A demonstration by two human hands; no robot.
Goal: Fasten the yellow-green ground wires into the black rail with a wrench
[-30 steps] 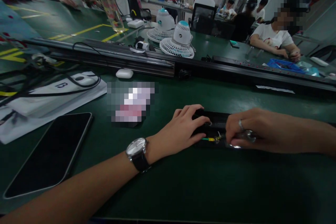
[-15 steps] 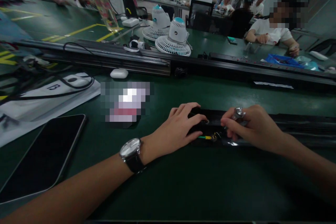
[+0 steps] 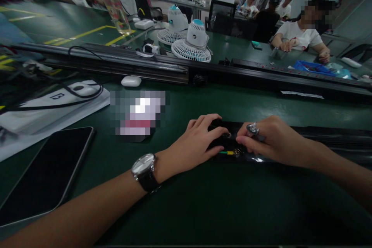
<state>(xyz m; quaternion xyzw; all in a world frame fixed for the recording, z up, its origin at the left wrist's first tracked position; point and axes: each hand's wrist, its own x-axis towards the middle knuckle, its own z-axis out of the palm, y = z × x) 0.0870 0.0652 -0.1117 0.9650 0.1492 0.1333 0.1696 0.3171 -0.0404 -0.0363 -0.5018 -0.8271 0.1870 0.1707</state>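
Observation:
My left hand (image 3: 200,137) lies over the end of a long black bar (image 3: 319,133) on the green table, fingers spread. Its index fingertip rests by a small metal piece, and the thumb is beside a green wire with a yellow sleeve (image 3: 229,152). Close to its right, my right hand (image 3: 267,137) is closed in a pinch over the same bar. A shiny silver piece (image 3: 252,128) shows at its index finger, either a ring or part of a small tool. The fingertips hide whatever they hold.
A dark phone (image 3: 49,174) and a white packet (image 3: 58,102) with black cable lie at left. Behind are a white earbud case (image 3: 131,81), long dark rails (image 3: 261,75), two white fans (image 3: 193,42) and a bottle (image 3: 114,7). Several people sit beyond.
My right hand has moved a little left, closer to my left hand and the wire end. My left hand stays in place. At far left, a co-worker's arm has stretched further out.

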